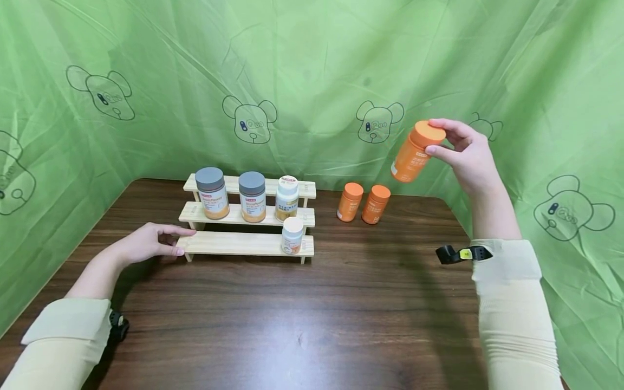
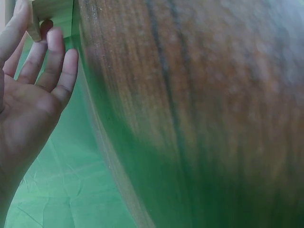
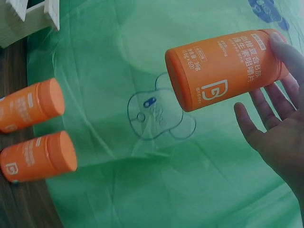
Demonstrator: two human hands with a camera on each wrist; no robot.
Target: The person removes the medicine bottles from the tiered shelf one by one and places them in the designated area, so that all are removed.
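Observation:
My right hand (image 1: 470, 157) holds an orange pill bottle (image 1: 411, 157) by its cap, tilted and raised above the table's back right. In the right wrist view, white lettering shows along the side of this bottle (image 3: 218, 71). My left hand (image 1: 146, 242) pinches the left end of the lowest step of a three-tier wooden display stand (image 1: 234, 246), thumb at the front edge. Two grey-lidded jars, one here (image 1: 212, 197) and one beside it (image 1: 252, 200), stand on the middle step with a white-capped bottle (image 1: 286, 200). A smaller white bottle (image 1: 292, 238) is at the lowest step's right end.
Two more orange bottles, a left one (image 1: 349, 203) and a right one (image 1: 376, 206), stand upright on the dark wooden table (image 1: 292, 319), right of the stand. Green cloth (image 1: 312, 70) printed with bear heads hangs behind and along both sides.

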